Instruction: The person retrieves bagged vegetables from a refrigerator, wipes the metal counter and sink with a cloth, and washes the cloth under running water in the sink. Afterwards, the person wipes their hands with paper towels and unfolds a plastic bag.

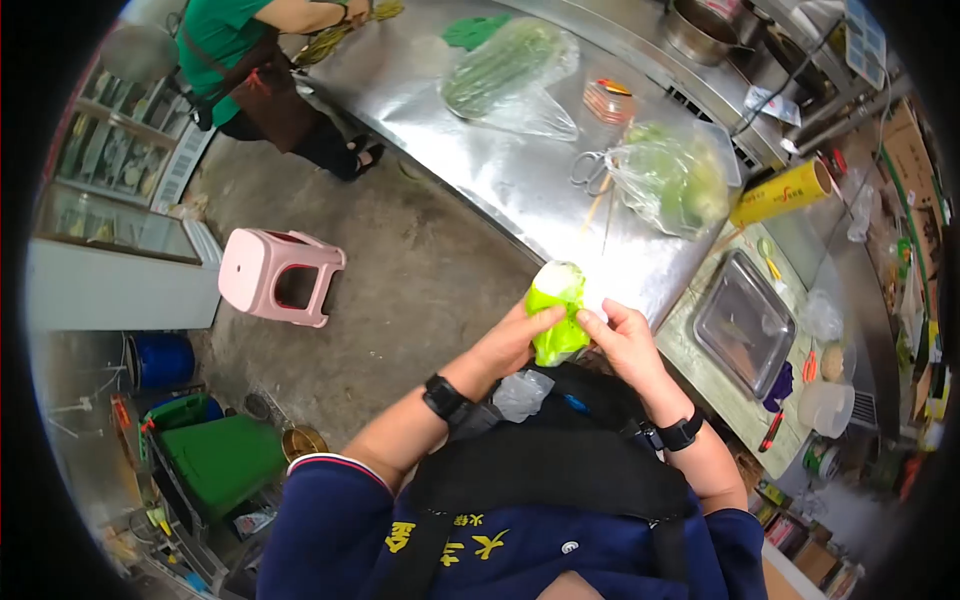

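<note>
A bright green and white plastic packet [557, 312] is held upright in front of my chest, by the steel table's near edge. My left hand [508, 345] grips its left side, with the thumb across the front. On the right side, my right hand [625, 338] pinches the packet's edge between thumb and fingers. A crumpled clear plastic bag [522, 395] lies against my front, just below the packet. On the steel table [450, 170] beyond are a bag of long green vegetables [505, 75], a bag of leafy greens [672, 180] and scissors [590, 172].
A pink stool [262, 272] stands on the floor at the left, near a green bin [220, 455]. Another person [250, 80] stands at the table's far left end. At the right, a clear-lidded tray [745, 322] rests on a lower counter [690, 350], near a yellow roll box [782, 194].
</note>
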Motion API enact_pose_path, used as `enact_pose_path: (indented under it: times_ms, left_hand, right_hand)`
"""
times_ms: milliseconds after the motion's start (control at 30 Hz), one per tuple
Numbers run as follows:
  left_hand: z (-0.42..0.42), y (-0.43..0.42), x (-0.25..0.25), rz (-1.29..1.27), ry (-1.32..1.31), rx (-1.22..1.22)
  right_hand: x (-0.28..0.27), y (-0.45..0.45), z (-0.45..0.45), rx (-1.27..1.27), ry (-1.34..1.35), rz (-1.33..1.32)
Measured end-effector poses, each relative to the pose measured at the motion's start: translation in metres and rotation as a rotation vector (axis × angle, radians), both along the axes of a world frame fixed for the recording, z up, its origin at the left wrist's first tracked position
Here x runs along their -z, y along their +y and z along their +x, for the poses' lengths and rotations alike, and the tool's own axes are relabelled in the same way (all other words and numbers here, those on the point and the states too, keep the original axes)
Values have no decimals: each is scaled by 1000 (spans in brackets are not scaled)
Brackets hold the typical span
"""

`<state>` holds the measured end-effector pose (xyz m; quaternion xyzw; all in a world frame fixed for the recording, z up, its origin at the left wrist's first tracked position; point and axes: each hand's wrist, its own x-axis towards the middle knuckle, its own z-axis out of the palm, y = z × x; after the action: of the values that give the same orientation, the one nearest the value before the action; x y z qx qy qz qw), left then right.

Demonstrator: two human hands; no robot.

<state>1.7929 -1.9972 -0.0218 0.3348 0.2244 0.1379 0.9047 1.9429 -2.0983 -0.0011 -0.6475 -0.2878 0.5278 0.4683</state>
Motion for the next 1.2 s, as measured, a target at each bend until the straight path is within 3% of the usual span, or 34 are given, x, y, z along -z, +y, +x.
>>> enact_pose_path:
  times_ms: [33,100,200,267,333,400,467,567,667,700,767,867,933,1067,1200]
  left_hand:
    - [-5,3,6,8,2,-11]
    - [-14,8,15,-297,-15,-199]
    - [-29,11,4,-369,-52,-308]
    - [-33,11,-3,-340,-55,-317]
    - [-28,8,-19,-306,-108,-301]
    - [-20,1,-24,-308,-105,-260]
    - [-8,-3,-26,-234,-115,-139]
    - [10,-11,-32,-150,-52,-105]
    - [15,-5,-32,-108,23,-179]
    - [14,-5,-29,-132,62,-248]
    - [8,0,-22,-206,3,-249]
    - [10,1,-25,-205,-39,-232]
    - [17,-5,-27,-218,-49,-214]
    - [46,-14,-32,-127,-17,-46]
    - [58,-18,-25,-109,-23,49]
  right_hand:
    - [0,2,-2,-11,2,8]
    - [0,1,-1,236,-109,144]
    - [-11,-4,29,614,205,336]
    - [-19,-10,59,727,-90,417]
    - [-37,-17,75,621,-699,251]
    - [-38,-17,68,251,-929,94]
    - [-49,-5,23,183,-378,301]
    - [-32,-1,4,148,-227,349]
    - [-11,-12,37,436,-30,275]
    - [-8,-13,56,595,170,331]
    - [-31,-21,80,718,78,478]
    - [-35,-36,104,595,-466,306]
    - [-28,-33,88,424,-285,150]
    - [-25,-7,32,315,197,329]
    - [-27,-20,45,186,95,179]
